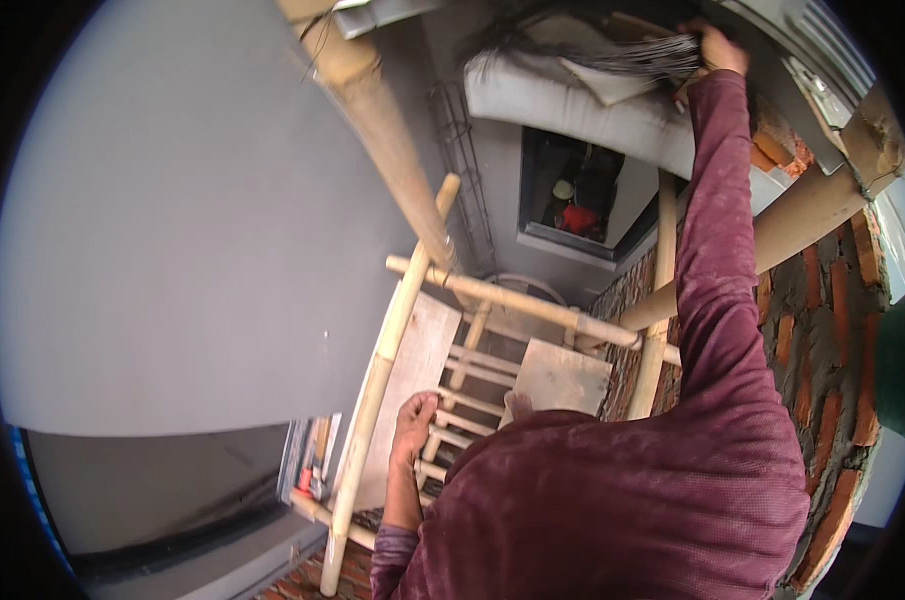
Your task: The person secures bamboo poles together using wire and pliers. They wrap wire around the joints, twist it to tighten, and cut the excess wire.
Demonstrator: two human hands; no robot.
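Note:
My right arm reaches up to the top right. There my right hand (pixel 721 50) is closed round one end of a bundle of thin dark wires (pixel 643 55). The loose wires fan out leftward, blurred, above a pale grey ledge (pixel 563 105). Lower down, my left hand (pixel 413 425) is at chest height in front of a plywood board (pixel 413 350), to the right of a slanted bamboo pole (pixel 383 360). Its fingers are curled together; whatever they may hold is too small to make out.
Bamboo scaffolding surrounds me, with a crossbar (pixel 533 302) ahead and a thick pole (pixel 373 120) above. A ladder-like row of rungs (pixel 468 405) lies below. Rough brick wall (pixel 813 330) stands right, a smooth grey wall (pixel 193 230) left. A window (pixel 578 195) shows a helmeted figure. A red-and-wood tool (pixel 308 478) is lower left.

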